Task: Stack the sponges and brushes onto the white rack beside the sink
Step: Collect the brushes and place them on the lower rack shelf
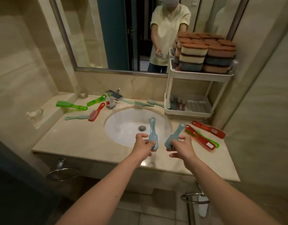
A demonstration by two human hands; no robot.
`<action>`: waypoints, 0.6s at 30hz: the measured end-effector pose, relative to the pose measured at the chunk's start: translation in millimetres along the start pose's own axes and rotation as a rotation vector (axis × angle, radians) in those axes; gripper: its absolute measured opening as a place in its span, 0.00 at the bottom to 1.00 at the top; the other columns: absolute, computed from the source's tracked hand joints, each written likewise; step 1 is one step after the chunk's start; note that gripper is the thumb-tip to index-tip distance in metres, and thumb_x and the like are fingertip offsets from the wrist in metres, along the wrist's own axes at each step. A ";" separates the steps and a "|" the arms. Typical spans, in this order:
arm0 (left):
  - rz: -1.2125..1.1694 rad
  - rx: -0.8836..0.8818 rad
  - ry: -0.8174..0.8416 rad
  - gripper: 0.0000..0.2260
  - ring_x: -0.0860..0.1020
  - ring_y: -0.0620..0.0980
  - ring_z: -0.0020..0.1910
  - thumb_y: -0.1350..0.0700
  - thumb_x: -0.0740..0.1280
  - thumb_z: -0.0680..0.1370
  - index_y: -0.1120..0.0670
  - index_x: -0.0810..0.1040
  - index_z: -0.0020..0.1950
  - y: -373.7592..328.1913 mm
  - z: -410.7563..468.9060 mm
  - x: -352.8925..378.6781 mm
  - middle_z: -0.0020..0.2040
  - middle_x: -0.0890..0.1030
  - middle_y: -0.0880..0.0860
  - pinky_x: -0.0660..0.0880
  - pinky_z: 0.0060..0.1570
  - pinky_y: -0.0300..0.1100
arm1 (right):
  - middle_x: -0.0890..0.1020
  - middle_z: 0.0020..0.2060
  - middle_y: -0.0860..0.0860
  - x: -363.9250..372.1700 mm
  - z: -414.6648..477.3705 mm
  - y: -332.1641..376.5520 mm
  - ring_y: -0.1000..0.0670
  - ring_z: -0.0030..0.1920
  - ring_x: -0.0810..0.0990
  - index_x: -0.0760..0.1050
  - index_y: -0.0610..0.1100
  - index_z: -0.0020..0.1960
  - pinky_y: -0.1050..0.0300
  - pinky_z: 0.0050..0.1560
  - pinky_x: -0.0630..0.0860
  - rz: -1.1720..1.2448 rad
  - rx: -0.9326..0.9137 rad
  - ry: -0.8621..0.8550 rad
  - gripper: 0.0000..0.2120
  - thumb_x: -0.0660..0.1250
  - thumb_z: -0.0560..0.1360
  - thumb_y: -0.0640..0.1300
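Over sink (123, 127), left hand (142, 146) fingers (140, 135) curled round blue brush (152, 133), right hand (183, 147) fingers (185, 138) gripping second brush (175, 135), red brushes (208, 129) before rack (196, 77)

Both forearms (98, 192) are bare from the lower edge of the frame up to the left hand (142, 144) and right hand (183, 146) at centre. In the mirror (91, 38), upper centre, the person wears a pale yellow short-sleeved shirt (169, 30), dark blue trousers (156, 68) and a light face mask (170, 1).

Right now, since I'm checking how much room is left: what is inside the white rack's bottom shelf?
A few brushes are bunched at its left end; the holed floor of the shelf shows beside them. The rim hides their lower parts, so I cannot count them.
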State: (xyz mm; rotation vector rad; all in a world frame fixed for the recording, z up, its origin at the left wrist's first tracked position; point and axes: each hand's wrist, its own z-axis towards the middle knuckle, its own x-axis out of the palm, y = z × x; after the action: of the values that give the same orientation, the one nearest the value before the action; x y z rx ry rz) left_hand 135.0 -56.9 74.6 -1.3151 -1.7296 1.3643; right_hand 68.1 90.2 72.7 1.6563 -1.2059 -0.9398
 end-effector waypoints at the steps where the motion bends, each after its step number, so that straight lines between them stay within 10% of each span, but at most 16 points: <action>1: -0.009 -0.003 0.000 0.11 0.81 0.46 0.41 0.58 0.62 0.80 0.52 0.62 0.59 -3.1 6.3 7.0 0.52 0.79 0.53 0.74 0.38 0.39 | 0.82 0.46 0.44 -6.0 6.4 1.6 0.48 0.41 0.84 0.59 0.46 0.60 0.59 0.27 0.76 0.003 0.002 -0.012 0.17 0.63 0.75 0.37; 18: 0.037 0.057 0.231 0.09 0.83 0.48 0.40 0.63 0.62 0.79 0.49 0.76 0.50 -67.4 170.8 72.0 0.49 0.80 0.50 0.76 0.36 0.38 | 0.83 0.44 0.50 -42.8 135.6 37.1 0.50 0.44 0.82 0.74 0.50 0.51 0.57 0.37 0.77 0.000 -0.007 -0.296 0.11 0.66 0.75 0.36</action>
State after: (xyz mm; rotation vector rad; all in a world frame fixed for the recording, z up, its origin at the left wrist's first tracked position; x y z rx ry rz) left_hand -62.2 -55.0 73.8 -1.4181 -1.5079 1.2191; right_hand -78.3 97.4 63.8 1.5479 -1.3947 -1.2186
